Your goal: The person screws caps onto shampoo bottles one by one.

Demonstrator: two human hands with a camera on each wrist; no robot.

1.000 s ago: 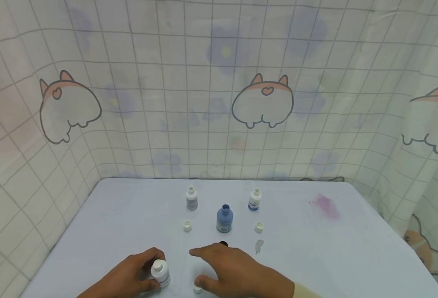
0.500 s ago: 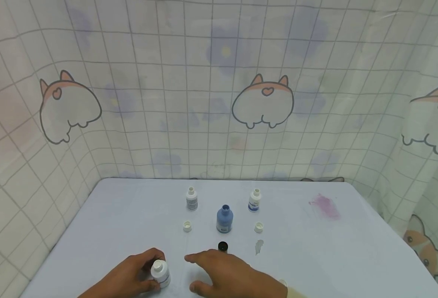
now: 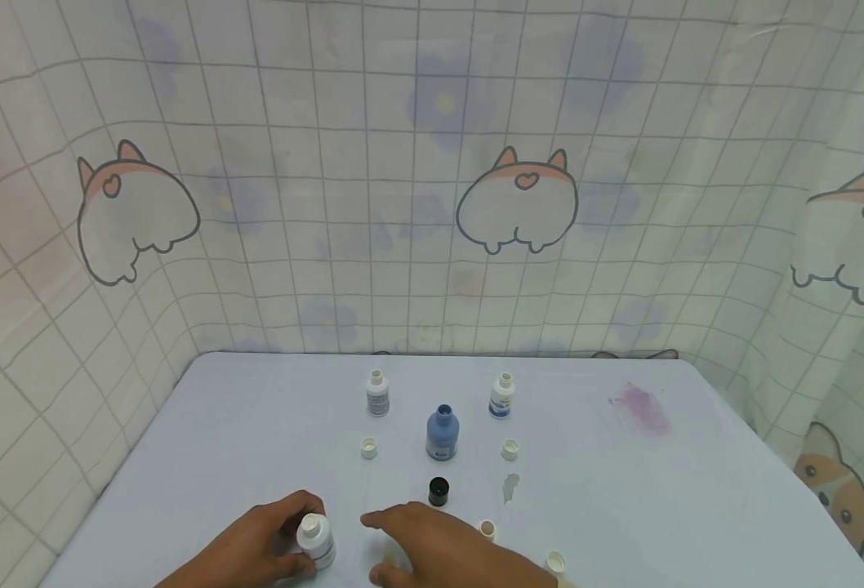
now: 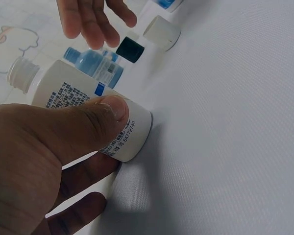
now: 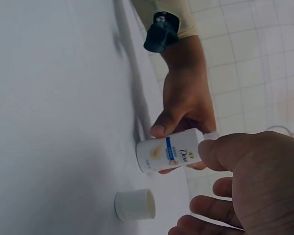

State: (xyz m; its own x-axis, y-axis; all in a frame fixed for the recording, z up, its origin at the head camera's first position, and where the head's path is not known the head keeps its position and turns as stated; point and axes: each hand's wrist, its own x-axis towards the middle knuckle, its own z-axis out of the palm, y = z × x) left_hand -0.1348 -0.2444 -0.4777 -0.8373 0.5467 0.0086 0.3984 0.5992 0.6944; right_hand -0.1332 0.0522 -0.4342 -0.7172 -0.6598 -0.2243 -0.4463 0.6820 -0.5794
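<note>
My left hand grips a white bottle around its body, the thumb lying over the printed label. A bare threaded neck shows on this bottle in the left wrist view, and "Dove" is readable on its front in the right wrist view. My right hand hovers over the table to the right of it, fingers extended and holding nothing. Near those fingers a white cap stands on the table with its hollow side up. Just beyond the right hand is a black cap.
A blue bottle without a cap stands mid-table, with small white bottles behind it at left and right. White caps lie in front of them. Beside my right wrist are a bottle mouth and another cap.
My right hand has drawn back toward me and slightly left, uncovering the black cap, a bottle mouth and a white cap by its wrist. The left hand and its bottle have stayed put.
</note>
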